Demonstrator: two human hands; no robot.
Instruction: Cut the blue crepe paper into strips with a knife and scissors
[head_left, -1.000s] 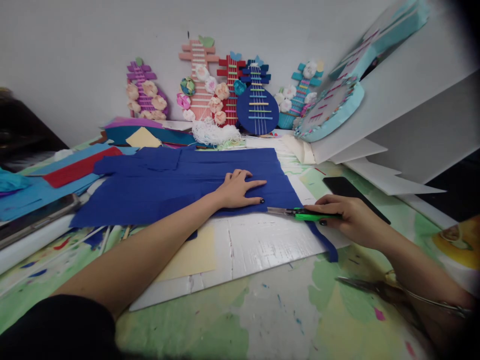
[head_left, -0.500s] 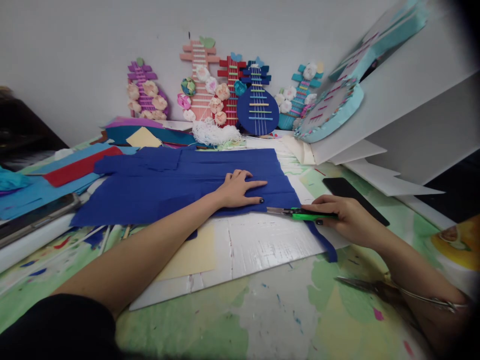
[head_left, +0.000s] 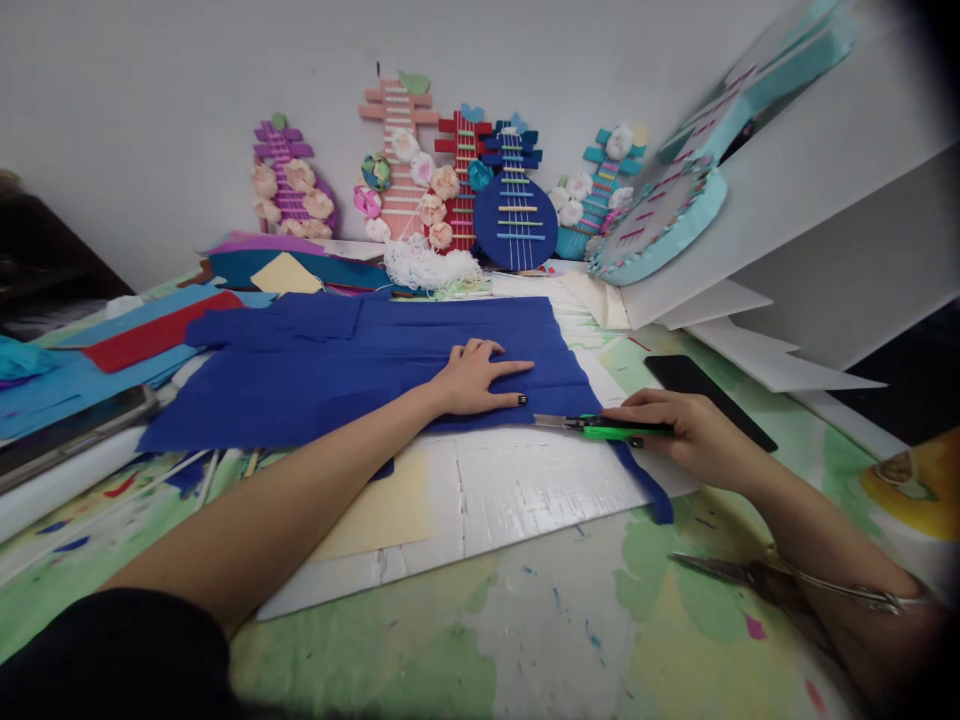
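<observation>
A wide sheet of dark blue crepe paper point(head_left: 300, 385) lies across a white board point(head_left: 517, 480) in front of me. My left hand point(head_left: 480, 380) rests flat on the sheet with fingers spread, pressing near its front edge. In my right hand point(head_left: 690, 430) is a green utility knife point(head_left: 611, 432), its blade lying along the sheet's front edge and pointing left. From that edge a narrow blue strip point(head_left: 654, 490) hangs off below the knife. Under my left forearm a pale yellow sheet point(head_left: 397, 510) shows partly.
Scissors point(head_left: 712, 567) lie beneath my right wrist. A black phone-shaped slab point(head_left: 709, 400) sits beyond the right hand. Decorated lute-shaped crafts point(head_left: 516, 222) lean on the wall behind. Red paper point(head_left: 161, 332) and a phone point(head_left: 75, 435) are on the left; white boards point(head_left: 780, 230) stand right.
</observation>
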